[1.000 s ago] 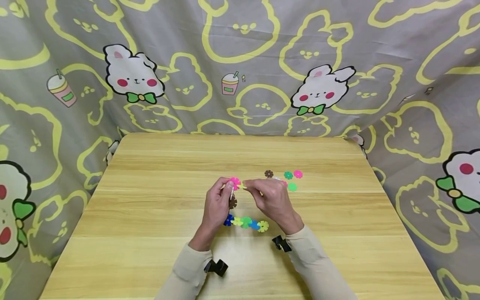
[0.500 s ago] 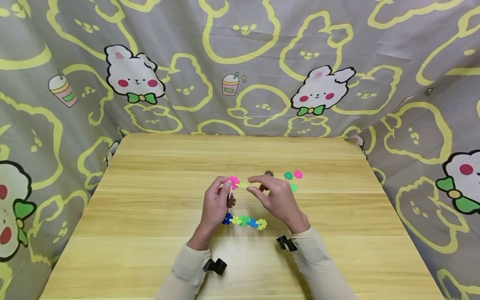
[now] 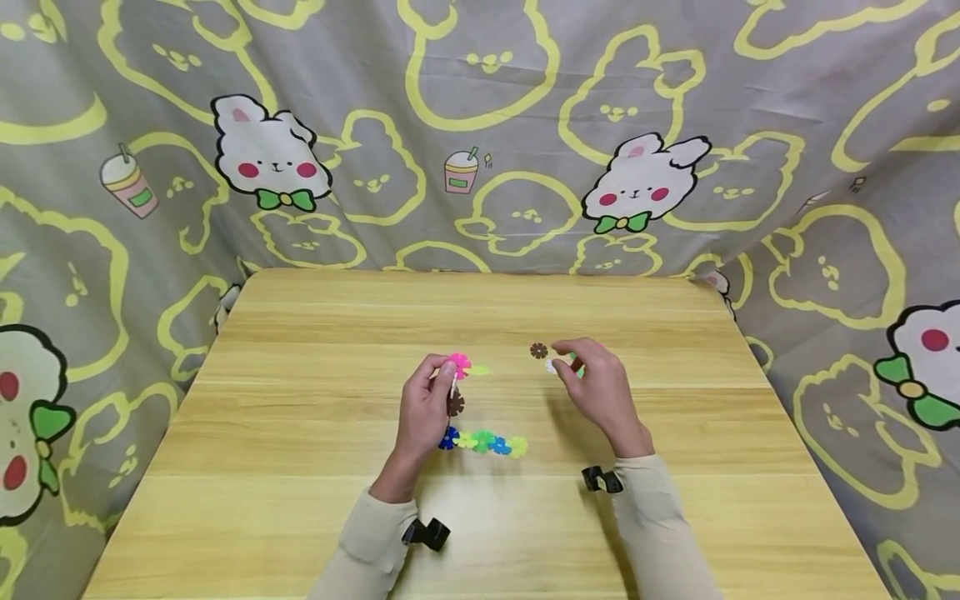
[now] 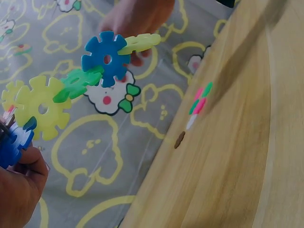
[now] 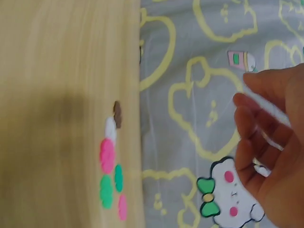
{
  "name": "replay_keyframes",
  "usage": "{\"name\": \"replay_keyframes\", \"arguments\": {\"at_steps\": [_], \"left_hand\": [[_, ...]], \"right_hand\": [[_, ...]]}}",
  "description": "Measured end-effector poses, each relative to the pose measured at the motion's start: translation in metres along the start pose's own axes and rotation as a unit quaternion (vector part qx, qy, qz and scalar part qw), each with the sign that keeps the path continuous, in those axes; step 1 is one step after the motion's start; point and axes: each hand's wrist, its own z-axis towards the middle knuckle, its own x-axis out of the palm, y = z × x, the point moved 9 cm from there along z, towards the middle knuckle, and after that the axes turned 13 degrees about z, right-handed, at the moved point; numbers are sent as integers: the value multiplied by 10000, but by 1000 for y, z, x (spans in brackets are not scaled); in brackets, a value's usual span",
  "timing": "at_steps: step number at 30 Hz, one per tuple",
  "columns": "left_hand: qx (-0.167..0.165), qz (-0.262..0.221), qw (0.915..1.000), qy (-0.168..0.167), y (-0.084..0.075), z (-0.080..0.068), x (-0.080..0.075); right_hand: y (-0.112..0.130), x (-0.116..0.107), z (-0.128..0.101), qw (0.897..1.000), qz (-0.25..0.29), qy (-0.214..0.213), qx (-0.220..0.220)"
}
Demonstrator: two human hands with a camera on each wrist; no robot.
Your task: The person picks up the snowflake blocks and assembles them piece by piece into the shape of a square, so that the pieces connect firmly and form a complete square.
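My left hand (image 3: 422, 412) grips a chain of flower-shaped plastic snowflake discs. One end carries a pink disc (image 3: 459, 366) with a yellow disc (image 3: 478, 371) slotted into its right side. Below the fingers comes a brown disc (image 3: 456, 405), then a dark blue disc (image 3: 449, 437). From there the chain runs right through yellow and green to a lighter blue disc (image 4: 107, 59) and a yellow end disc (image 4: 141, 42). My right hand (image 3: 600, 387) hovers near the loose discs, its thumb and fingers apart and loosely bent; nothing shows between them in the right wrist view.
Loose discs lie at the right of the wooden table (image 3: 300, 500): a brown disc (image 3: 538, 351), a white disc (image 5: 110, 127), a pink disc (image 5: 107, 156), a green disc (image 5: 106, 191) and others. Patterned curtains (image 3: 375, 75) surround the table's back and sides.
My right hand has let go of the yellow disc beside the pink one and moved right toward the loose discs. My left hand has shifted slightly left with the chain.
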Motion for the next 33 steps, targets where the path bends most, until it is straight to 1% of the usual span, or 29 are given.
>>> {"name": "replay_keyframes", "arguments": {"at_steps": [4,6,8,12,15,18,20,23,33], "left_hand": [[22,-11,10000,-38,1,0,-2],[36,-13,10000,-46,2,1,-2],[57,4,10000,-42,2,1,-2],[85,6,10000,-38,4,1,-2],[97,-4,9999,-52,4,1,-2],[99,1,9999,-45,3,1,-2],[92,34,9999,-37,3,1,-2],[82,52,9999,-36,3,0,-3],[52,73,9999,-48,4,0,-3]], "right_hand": [[-26,-2,-4,9972,-56,126,730],[-40,-1,-8,9927,-107,259,1176],[-53,1,-12,9859,-197,459,1596],[-77,8,-22,9663,-415,960,2353],[-93,16,-31,9468,-449,1381,2873],[-106,23,-42,9275,-449,1738,3280],[-112,27,-46,9196,-508,1909,3396],[-117,30,-49,9155,-617,2005,3431],[-121,29,-50,9187,-702,1920,3379]]}}
